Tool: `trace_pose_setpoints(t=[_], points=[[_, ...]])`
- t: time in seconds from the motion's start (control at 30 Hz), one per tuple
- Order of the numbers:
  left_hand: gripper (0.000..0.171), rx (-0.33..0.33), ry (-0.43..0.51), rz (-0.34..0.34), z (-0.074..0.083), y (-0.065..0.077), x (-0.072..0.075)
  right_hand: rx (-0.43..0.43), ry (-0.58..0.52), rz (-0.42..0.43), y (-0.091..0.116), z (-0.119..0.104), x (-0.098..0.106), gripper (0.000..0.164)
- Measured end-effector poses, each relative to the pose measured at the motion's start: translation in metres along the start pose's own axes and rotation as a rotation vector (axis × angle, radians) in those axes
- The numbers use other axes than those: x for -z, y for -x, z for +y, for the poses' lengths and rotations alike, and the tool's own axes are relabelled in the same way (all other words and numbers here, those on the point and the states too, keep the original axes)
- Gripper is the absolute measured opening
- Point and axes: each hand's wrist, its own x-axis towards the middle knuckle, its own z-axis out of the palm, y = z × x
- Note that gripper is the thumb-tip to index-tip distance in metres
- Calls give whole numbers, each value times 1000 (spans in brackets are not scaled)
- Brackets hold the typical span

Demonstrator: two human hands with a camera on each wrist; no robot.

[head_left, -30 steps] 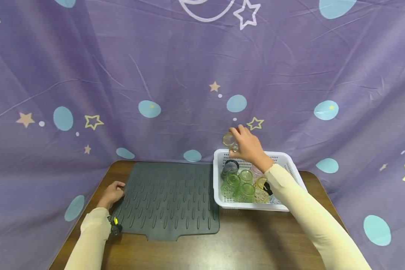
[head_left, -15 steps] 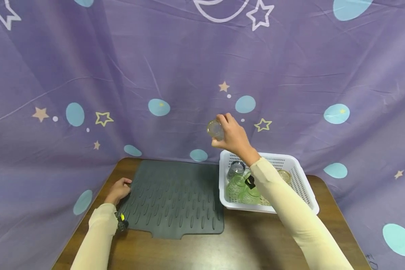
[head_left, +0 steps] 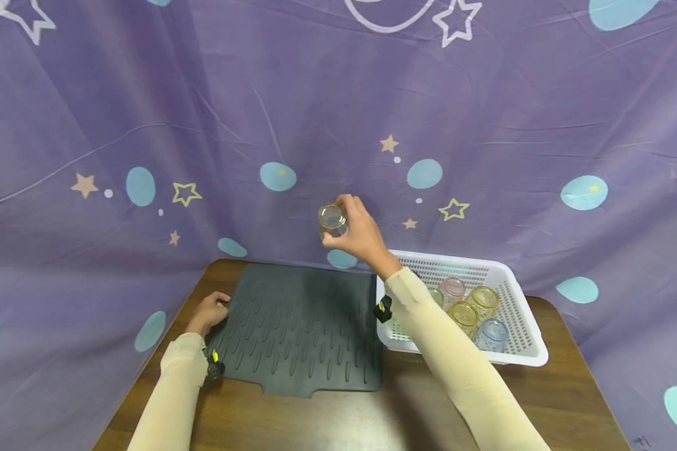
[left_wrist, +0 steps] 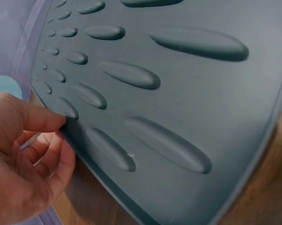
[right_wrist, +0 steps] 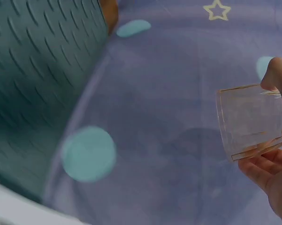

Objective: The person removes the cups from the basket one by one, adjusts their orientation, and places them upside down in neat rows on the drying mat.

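My right hand (head_left: 361, 233) grips a clear glass tumbler (head_left: 333, 218) with a faint yellow tint, raised in front of the curtain above the back of the mat. In the right wrist view the tumbler (right_wrist: 248, 119) sits between thumb and fingers, its free end pointing away from the palm. At the left, my left hand (head_left: 210, 311) pinches the edge of a dark grey ridged drying mat (head_left: 304, 332). The left wrist view has one digit of that hand (left_wrist: 26, 154) on top of the mat's raised rim, with other fingers curled below it.
A white plastic basket (head_left: 533, 338) stands right of the mat, partly behind my right sleeve. Inside it are several tinted tumblers, among them a pink glass (head_left: 453, 289), a yellow glass (head_left: 464, 316) and a blue glass (head_left: 492, 335). The wooden table (head_left: 338, 419) meets a purple curtain (head_left: 293, 113).
My right hand has carried the tumbler leftward from above the basket to over the mat. The left hand keeps its place at the mat's edge. The head view has shifted slightly.
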Motion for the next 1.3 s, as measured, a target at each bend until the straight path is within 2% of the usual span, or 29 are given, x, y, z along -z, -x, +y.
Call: trace_pose_setpoints(t=[0.17,0.37,0.53,0.77,0.93,1.13,1.3], points=[[45,-11,1,-4,3,1,1,-72,-102,-57,9,4,-34,58],[45,10,-27,-4,2,-1,0,-169,-213,-92,23,10,-72,57],[47,20,-13,-22,2,-5,0,-200,-290,-123,33,15,-102,55],[48,16,15,-32,-1,-6,1,-256,-293,-164,42,14,-136,58],[51,24,63,-37,-8,-11,0,-288,-281,-197,49,16,-154,62],[50,64,89,-59,-1,-7,1,-299,-266,-238,56,18,-166,60],[50,57,82,-62,4,-6,3,-303,-254,-264,58,18,-167,60]])
